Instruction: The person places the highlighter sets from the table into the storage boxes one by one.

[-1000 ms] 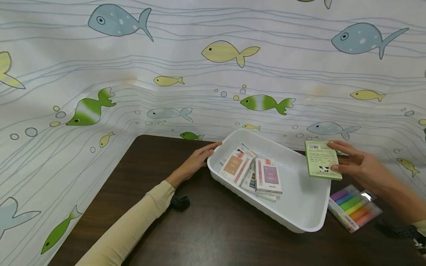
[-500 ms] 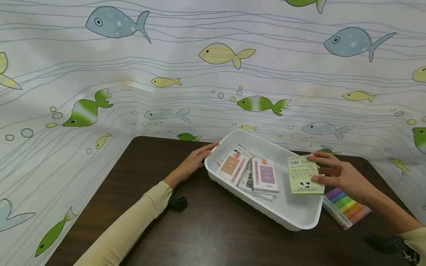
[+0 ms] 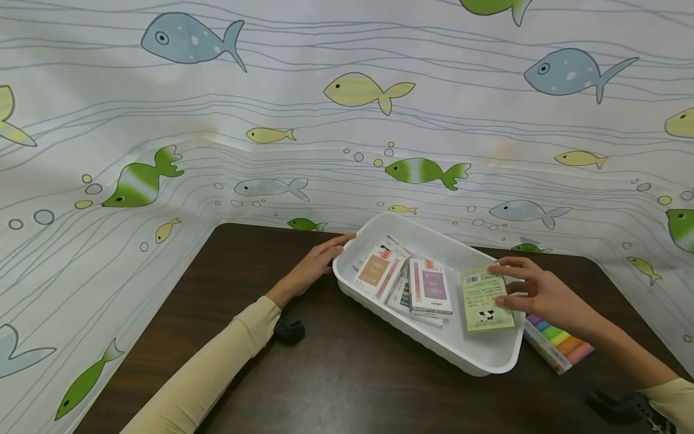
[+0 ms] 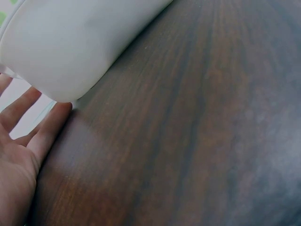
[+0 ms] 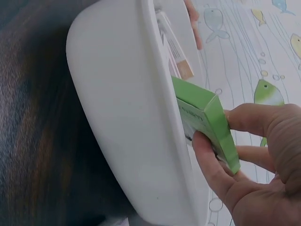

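Observation:
A white plastic tray (image 3: 403, 322) stands on the table at an angle, with several small cartons inside its left half. My left hand (image 3: 311, 270) touches the tray's far-left end. In the left wrist view its fingers (image 4: 52, 125) are extended against the white wall. A flat light-green box (image 3: 484, 304) with a cow picture and printed text is over the tray's right half. My right hand (image 3: 544, 298) pinches its right side between thumb and fingers. In the right wrist view the green box (image 5: 200, 106) is tilted and partly hidden behind the tray's rim (image 5: 171, 108).
Inside the tray, a carton with a brown panel (image 3: 375, 272) and one with a purple panel (image 3: 431, 286) lie over others. A pack of rainbow-coloured markers (image 3: 558, 343) lies on the dark wooden table (image 3: 336, 386) right of the tray. A fish-printed sheet (image 3: 320, 150) hangs behind.
My right hand has brought the green box left and down, from the tray's right rim to over its inside. The left hand stays at the tray's end.

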Demonstrator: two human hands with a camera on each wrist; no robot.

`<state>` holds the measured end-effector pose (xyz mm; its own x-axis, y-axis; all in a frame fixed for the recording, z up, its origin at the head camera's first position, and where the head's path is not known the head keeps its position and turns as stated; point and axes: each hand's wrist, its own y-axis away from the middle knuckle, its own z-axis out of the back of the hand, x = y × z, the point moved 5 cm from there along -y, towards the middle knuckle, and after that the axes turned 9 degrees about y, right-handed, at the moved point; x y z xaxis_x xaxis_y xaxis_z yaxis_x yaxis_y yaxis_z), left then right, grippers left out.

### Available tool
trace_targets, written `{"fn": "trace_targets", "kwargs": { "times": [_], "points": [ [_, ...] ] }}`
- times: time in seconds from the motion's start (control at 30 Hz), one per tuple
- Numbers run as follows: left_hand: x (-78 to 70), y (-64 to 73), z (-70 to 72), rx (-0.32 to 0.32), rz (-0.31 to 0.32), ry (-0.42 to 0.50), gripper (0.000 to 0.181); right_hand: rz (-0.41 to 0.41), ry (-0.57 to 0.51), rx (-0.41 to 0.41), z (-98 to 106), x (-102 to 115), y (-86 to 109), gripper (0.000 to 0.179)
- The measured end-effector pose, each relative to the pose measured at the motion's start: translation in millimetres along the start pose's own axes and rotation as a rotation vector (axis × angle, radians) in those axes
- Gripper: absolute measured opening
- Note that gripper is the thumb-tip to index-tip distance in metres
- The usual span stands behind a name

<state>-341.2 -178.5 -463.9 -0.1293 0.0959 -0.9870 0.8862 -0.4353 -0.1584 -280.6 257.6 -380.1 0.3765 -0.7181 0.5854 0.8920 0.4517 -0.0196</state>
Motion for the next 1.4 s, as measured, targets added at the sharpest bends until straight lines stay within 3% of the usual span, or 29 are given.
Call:
{"fn": "trace_targets", "kwargs": {
  "times": [0.2,0.4,0.53,0.73,1.03,1.4],
  "points": [
    [-0.1,0.3,-1.0,-0.004,0.000,-0.005,0.046,0.041,0.061,-0.010,-8,10,-0.6,0.063],
    [0.2,0.7,0.3,-0.005,-0.001,-0.012,0.045,0.241,0.391,-0.165,-7,28,3.5,0.055],
    [2.3,1.7,1.7,-0.009,-0.005,-0.011,0.046,0.283,0.396,-0.214,-2,29,9.3,0.058],
    [4.4,2.2,1.5,0.000,-0.011,-0.011,0.047,0.246,0.366,-0.200,2,15,19.6,0.075],
    [-1.9,2.8,5.8,-0.014,-0.005,-0.038,0.049,0.078,0.296,-0.164,12,-15,45.5,0.083],
    [0.7,0.5,2.2,-0.001,0.000,-0.025,0.049,0.052,0.307,-0.203,16,-35,64.4,0.084]
  ]
}}
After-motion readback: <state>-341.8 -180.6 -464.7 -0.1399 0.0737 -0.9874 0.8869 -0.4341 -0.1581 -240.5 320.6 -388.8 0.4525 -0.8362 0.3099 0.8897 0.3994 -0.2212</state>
